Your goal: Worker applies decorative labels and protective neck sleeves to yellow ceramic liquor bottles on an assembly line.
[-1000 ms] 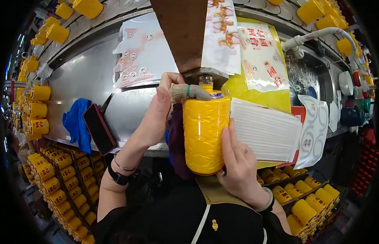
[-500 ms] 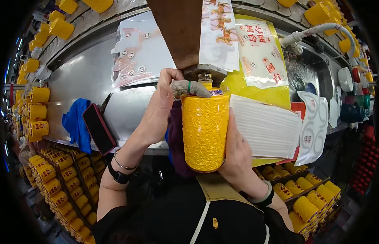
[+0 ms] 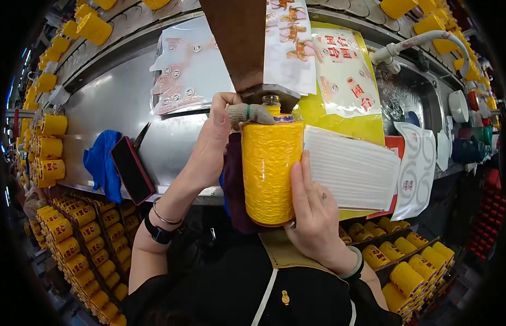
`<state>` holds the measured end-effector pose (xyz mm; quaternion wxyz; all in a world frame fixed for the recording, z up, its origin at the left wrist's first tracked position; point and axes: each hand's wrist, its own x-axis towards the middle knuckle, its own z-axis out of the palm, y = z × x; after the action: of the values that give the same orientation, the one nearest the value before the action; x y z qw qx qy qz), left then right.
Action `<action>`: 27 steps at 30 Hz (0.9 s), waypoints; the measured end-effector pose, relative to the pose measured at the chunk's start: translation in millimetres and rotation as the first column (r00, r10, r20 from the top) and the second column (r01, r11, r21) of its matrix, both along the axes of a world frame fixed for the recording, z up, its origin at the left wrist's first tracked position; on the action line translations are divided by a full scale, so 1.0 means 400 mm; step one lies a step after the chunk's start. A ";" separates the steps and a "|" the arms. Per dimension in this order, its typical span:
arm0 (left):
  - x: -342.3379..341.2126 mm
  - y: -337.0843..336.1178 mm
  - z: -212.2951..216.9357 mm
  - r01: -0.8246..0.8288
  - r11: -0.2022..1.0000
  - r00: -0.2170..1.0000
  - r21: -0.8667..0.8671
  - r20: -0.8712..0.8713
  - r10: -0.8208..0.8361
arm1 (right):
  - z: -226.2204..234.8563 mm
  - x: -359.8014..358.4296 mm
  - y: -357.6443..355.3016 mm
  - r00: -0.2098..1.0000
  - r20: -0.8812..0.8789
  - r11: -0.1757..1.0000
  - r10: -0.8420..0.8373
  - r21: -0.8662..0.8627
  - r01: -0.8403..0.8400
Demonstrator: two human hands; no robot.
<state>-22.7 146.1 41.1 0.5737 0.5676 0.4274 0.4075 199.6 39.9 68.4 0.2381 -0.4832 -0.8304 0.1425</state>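
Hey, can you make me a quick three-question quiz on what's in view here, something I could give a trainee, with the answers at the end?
1. Multiple choice: what colour is the large bottle in the middle?
A. Green
B. Yellow
C. White

2. True or false: the phone lies to the right of the blue cloth.

3. Short answer: which hand wears the grey finger cover, and where is the other one placed?

Key:
1. B
2. True
3. The left hand wears it; the right hand is against the lower right side of the bottle.
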 end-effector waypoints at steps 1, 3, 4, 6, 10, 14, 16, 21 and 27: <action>0.002 -0.002 0.002 -0.002 1.000 1.000 -0.002 -0.005 0.002 | 0.001 0.000 -0.003 1.000 -0.011 1.000 0.005 -0.008 -0.005; 0.005 -0.006 0.007 -0.007 1.000 1.000 -0.005 -0.017 0.007 | 0.002 0.000 -0.008 0.999 -0.033 1.000 0.015 -0.025 -0.016; 0.007 -0.006 0.011 0.002 1.000 1.000 -0.003 -0.009 -0.002 | -0.029 -0.008 -0.005 0.995 -0.061 0.997 -0.081 -0.005 0.081; 0.010 -0.007 0.020 0.018 1.000 1.000 0.002 0.007 -0.018 | -0.045 -0.006 -0.004 0.990 -0.073 0.990 -0.120 -0.088 0.114; 0.012 -0.008 0.018 0.006 1.000 1.000 0.007 -0.002 -0.006 | -0.003 -0.006 -0.009 0.999 -0.042 0.999 -0.026 0.016 0.027; 0.006 -0.007 0.011 0.006 1.000 1.000 0.015 0.001 -0.006 | -0.041 0.002 -0.019 0.988 -0.128 0.995 -0.081 -0.076 0.072; 0.005 -0.007 0.005 -0.002 1.000 1.000 -0.002 0.018 0.002 | -0.076 0.002 -0.003 0.976 -0.172 0.979 -0.130 -0.177 0.099; 0.014 -0.009 0.008 -0.001 1.000 0.999 -0.005 0.044 0.002 | -0.003 0.001 -0.012 0.999 -0.046 0.999 -0.017 -0.045 0.015; 0.015 -0.004 0.004 -0.006 1.000 1.000 0.026 0.020 0.006 | -0.035 0.002 -0.003 0.990 -0.085 0.994 -0.108 -0.028 0.106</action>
<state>-16.7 144.7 42.7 0.5693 0.5696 0.4183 0.4202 200.3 38.8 54.5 0.2754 -0.5231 -0.7904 0.1603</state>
